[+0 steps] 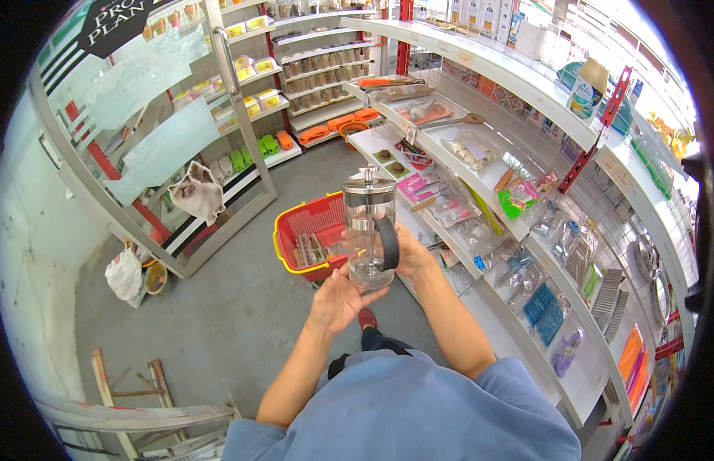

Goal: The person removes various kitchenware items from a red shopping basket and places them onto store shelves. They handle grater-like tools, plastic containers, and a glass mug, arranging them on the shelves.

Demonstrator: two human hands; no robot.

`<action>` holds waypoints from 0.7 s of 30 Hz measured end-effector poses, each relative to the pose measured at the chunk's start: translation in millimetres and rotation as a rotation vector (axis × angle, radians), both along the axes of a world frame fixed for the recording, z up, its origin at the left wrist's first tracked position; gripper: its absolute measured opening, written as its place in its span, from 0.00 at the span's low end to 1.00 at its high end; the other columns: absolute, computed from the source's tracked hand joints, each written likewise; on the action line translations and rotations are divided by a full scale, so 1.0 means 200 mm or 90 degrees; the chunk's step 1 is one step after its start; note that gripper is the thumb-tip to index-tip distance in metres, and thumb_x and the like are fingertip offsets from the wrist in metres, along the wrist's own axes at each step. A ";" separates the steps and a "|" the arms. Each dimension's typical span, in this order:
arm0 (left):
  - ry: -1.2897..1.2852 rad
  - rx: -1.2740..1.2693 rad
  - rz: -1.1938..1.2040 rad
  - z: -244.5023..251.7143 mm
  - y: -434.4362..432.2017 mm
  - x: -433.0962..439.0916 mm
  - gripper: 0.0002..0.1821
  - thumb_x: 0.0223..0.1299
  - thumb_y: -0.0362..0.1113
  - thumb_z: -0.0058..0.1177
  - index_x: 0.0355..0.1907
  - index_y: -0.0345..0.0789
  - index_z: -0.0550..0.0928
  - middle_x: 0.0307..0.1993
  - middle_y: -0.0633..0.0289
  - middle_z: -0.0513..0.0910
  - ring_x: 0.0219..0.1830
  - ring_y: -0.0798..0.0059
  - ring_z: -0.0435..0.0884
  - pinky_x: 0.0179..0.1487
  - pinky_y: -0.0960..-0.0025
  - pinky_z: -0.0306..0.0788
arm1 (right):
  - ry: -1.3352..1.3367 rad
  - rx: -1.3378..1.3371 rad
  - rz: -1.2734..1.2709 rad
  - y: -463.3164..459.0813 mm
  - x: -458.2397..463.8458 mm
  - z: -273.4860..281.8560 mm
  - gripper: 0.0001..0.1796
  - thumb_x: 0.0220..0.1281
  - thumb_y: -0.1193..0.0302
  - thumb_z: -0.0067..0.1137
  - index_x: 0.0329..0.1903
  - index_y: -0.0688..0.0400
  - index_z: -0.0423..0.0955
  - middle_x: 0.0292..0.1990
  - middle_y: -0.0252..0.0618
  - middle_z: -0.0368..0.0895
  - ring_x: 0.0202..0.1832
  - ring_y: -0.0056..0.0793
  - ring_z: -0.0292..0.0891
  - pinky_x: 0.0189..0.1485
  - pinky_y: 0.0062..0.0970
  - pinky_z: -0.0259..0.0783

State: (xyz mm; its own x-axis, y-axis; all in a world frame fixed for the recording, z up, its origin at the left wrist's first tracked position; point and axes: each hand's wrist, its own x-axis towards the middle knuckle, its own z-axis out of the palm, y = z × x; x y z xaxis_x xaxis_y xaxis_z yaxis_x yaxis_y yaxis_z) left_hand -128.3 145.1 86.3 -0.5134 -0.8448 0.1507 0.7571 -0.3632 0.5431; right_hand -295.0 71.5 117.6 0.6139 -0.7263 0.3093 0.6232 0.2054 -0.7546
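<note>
A glass French press (365,230) with a metal lid, plunger knob and black handle is held upright in front of me with both hands. My left hand (339,297) cups its lower part, fingers under and beside the base. Around the far side of the glass near the black handle is my right hand (411,250), its fingers partly hidden by the press. Beyond it, a red plastic shopping basket (286,227) with a yellow rim and handle holds several clear packaged items. The press covers part of the basket's right side.
White shelves (506,230) with packaged kitchen utensils run along the right. A glass door (218,138) in a metal frame stands at left. A white plastic bag (125,275) and a bucket (156,278) sit on the floor. A wooden ladder-like frame (106,380) is at lower left.
</note>
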 end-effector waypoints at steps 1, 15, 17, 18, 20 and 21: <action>0.021 -0.009 -0.030 0.00 0.00 -0.01 0.43 0.60 0.58 0.51 0.68 0.32 0.55 0.62 0.45 0.67 0.65 0.50 0.66 0.66 0.45 0.62 | 0.001 0.046 0.013 -0.02 0.00 -0.02 0.48 0.48 0.52 0.69 0.67 0.62 0.57 0.58 0.57 0.70 0.57 0.45 0.73 0.57 0.42 0.73; -0.113 -0.062 0.144 -0.01 0.05 -0.05 0.38 0.57 0.40 0.61 0.67 0.38 0.58 0.57 0.57 0.72 0.60 0.67 0.71 0.64 0.55 0.68 | 0.038 -0.018 -0.328 0.05 -0.06 0.18 0.30 0.61 0.55 0.56 0.60 0.61 0.68 0.56 0.48 0.72 0.53 0.34 0.74 0.55 0.37 0.71; -0.134 -0.053 0.158 -0.01 0.06 -0.05 0.37 0.56 0.35 0.62 0.66 0.37 0.59 0.57 0.58 0.72 0.59 0.70 0.71 0.61 0.62 0.68 | 0.137 -0.110 -0.381 0.05 -0.09 0.25 0.24 0.63 0.60 0.57 0.57 0.61 0.71 0.52 0.42 0.76 0.49 0.28 0.75 0.51 0.30 0.72; -0.138 -0.050 0.165 -0.02 0.06 -0.06 0.37 0.55 0.32 0.62 0.65 0.36 0.60 0.57 0.59 0.72 0.58 0.72 0.71 0.60 0.65 0.67 | 0.213 -0.158 -0.388 0.05 -0.11 0.30 0.23 0.63 0.62 0.58 0.57 0.61 0.71 0.51 0.41 0.77 0.49 0.27 0.75 0.51 0.29 0.72; -0.173 -0.071 0.188 -0.03 0.06 -0.08 0.37 0.54 0.31 0.63 0.65 0.36 0.60 0.57 0.60 0.70 0.59 0.72 0.70 0.61 0.65 0.66 | 0.325 -0.230 -0.417 0.05 -0.12 0.36 0.20 0.59 0.69 0.62 0.53 0.63 0.74 0.45 0.38 0.80 0.45 0.23 0.76 0.49 0.25 0.73; -0.188 -0.083 0.199 -0.04 0.06 -0.09 0.37 0.53 0.31 0.63 0.65 0.36 0.61 0.58 0.60 0.69 0.59 0.72 0.69 0.61 0.66 0.65 | 0.369 -0.231 -0.413 0.05 -0.13 0.39 0.19 0.59 0.70 0.63 0.52 0.63 0.75 0.43 0.38 0.81 0.44 0.22 0.76 0.48 0.25 0.74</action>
State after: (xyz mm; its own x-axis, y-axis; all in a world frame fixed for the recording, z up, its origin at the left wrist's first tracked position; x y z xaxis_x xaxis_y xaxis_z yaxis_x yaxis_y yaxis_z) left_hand -145.5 157.3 78.7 -0.2730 -0.9499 0.1522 0.6255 -0.0550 0.7783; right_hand -320.3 81.9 195.3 0.2525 -0.8996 0.3564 0.0401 -0.3582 -0.9328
